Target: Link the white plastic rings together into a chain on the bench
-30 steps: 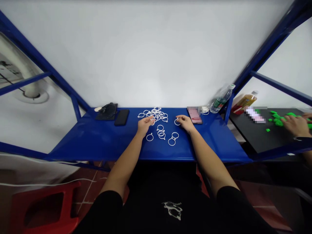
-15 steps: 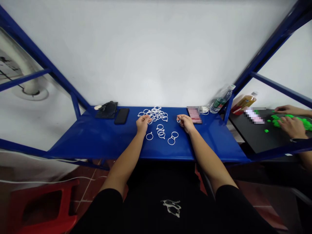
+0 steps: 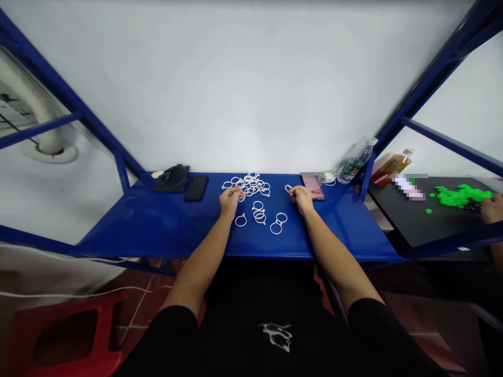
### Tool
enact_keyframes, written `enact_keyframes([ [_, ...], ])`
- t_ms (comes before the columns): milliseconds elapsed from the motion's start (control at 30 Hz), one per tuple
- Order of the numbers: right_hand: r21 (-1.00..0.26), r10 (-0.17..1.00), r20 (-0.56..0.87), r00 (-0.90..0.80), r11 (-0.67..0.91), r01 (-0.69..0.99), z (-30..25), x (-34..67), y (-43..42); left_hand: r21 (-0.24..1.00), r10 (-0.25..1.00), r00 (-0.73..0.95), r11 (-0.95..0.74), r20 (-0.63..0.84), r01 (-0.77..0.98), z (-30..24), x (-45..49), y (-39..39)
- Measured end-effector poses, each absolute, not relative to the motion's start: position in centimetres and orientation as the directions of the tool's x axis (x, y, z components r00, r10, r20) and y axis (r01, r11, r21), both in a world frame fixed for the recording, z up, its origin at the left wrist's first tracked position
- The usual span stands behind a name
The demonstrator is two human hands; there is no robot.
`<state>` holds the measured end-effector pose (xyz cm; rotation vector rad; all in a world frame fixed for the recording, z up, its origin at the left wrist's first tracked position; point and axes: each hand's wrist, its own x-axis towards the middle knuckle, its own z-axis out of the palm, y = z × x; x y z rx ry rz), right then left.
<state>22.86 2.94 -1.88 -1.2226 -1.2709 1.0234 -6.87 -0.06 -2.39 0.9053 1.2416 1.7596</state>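
Observation:
My left hand is closed, its thumb and fingers pinching a white plastic ring beside the near left of the pile. My right hand, in front of the phone on the right, pinches another white ring that sticks out to the left of the fingertips. Between the hands, towards the back, lies a heap of white rings with small knobs. Nearer to me are a few overlapping rings, a single ring on the left and two touching rings on the right.
On the blue table lie a black phone, a dark crumpled bag, a blurred pink-screened phone, a white cable and a water bottle. Rightwards, a co-worker's hand is by green pieces. Blue posts flank the table.
The ring in my right hand has turned from hanging under the fingertips to pointing up and left. My left hand stays put. The co-worker's hands have drawn away from the green pieces.

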Motion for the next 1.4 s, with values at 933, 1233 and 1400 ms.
enact_keyframes([
  [933, -0.579, 0.775, 0.125, -0.62, 0.565, 0.589, 0.5, 22.3, 0.2, 0.854, 0.894, -0.105, -0.374, 0.435, 0.361, -2.4, -6.7, -1.0],
  [1233, -0.553, 0.819, 0.311, -0.482, 0.569, 0.609, 0.9, 22.0, -0.5, 0.812, 0.874, -0.171, -0.329, 0.455, 0.482, -3.0, -6.9, -1.0],
  [1400, -0.533, 0.761, 0.136, -0.635, 0.596, 0.601, 1.1, 21.5, -0.9, 0.832, 0.852, -0.251, -0.315, 0.46, 0.456, -3.1, -7.4, -0.7],
])
